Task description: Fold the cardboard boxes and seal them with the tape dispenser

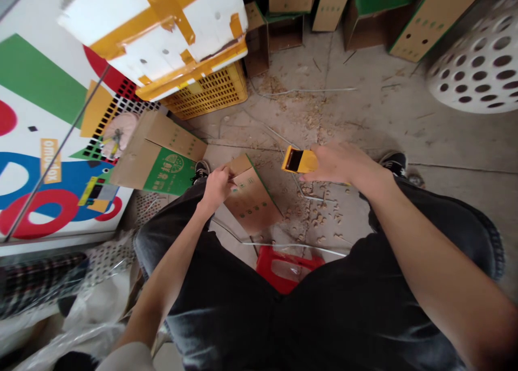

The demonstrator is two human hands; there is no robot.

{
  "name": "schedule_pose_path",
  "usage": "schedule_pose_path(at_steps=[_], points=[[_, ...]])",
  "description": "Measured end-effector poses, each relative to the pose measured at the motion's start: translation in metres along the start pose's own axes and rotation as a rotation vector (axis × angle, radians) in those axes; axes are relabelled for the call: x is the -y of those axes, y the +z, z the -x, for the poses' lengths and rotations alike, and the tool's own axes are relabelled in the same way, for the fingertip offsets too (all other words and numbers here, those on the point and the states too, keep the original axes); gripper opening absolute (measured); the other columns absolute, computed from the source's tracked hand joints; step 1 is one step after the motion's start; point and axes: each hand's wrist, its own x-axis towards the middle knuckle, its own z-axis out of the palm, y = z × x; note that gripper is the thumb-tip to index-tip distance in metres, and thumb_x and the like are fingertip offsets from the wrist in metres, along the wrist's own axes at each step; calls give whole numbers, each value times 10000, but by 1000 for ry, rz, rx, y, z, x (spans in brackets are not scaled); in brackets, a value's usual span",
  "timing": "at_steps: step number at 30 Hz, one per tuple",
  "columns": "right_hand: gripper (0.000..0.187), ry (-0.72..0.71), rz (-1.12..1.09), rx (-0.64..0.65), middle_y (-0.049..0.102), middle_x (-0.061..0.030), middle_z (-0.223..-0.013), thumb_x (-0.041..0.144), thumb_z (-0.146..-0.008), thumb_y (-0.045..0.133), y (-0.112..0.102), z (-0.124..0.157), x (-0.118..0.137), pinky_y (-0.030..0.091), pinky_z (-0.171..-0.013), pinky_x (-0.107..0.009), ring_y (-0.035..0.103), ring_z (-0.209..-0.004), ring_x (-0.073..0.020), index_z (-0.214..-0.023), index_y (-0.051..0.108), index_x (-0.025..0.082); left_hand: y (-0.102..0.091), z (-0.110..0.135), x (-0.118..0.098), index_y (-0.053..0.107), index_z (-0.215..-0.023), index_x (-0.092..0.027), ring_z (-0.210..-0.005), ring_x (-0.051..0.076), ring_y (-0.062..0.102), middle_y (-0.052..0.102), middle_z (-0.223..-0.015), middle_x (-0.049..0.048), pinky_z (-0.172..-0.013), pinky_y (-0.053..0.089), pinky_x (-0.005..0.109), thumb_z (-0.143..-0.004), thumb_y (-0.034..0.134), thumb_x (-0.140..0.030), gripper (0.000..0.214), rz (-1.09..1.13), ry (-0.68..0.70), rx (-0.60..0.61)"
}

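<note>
My left hand (218, 187) is closed on the upper left edge of a brown cardboard box (254, 201) with green edges and printed marks. The box stands tilted between my knees. To its right, my right hand (340, 166) grips a yellow tool (300, 160) with a dark rectangular window and an orange-yellow lip at its left end. A gap of floor separates this tool from the box. The tool's exact kind and the part inside my palm are hidden. Beyond my left hand stands a larger cardboard carton (162, 155) with a green printed panel.
Taped white foam boxes (154, 14) rest on a yellow crate (218, 90) at upper left. Cardboard boxes (376, 14) line the back, near a white perforated basket (473, 63). Brown scraps (319, 220) and thin strips litter the floor. A red stool (283, 268) shows beneath me.
</note>
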Motion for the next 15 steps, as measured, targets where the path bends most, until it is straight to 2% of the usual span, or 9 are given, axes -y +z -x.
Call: schedule_pose_path(at_steps=[10,15], points=[[648,3,20,-9,718,-202,-1046,688,-789,626,1,-1,-1,402,-634,-351,676,-868,-328,-1132,665,139,-5,-2,-11,613,-910,-187,-929,297,670,652,-1030,112,-781,513,391,-755,781,-184,228,-107,-2,10],[651,11,19,-1,717,-204,-1045,690,-783,634,2,-2,-1,411,-653,-359,671,-883,-327,-1128,672,139,-5,-3,-6,632,-889,-192,-894,267,666,658,-1015,99,-774,506,365,-789,754,-192,158,-54,46,-3]])
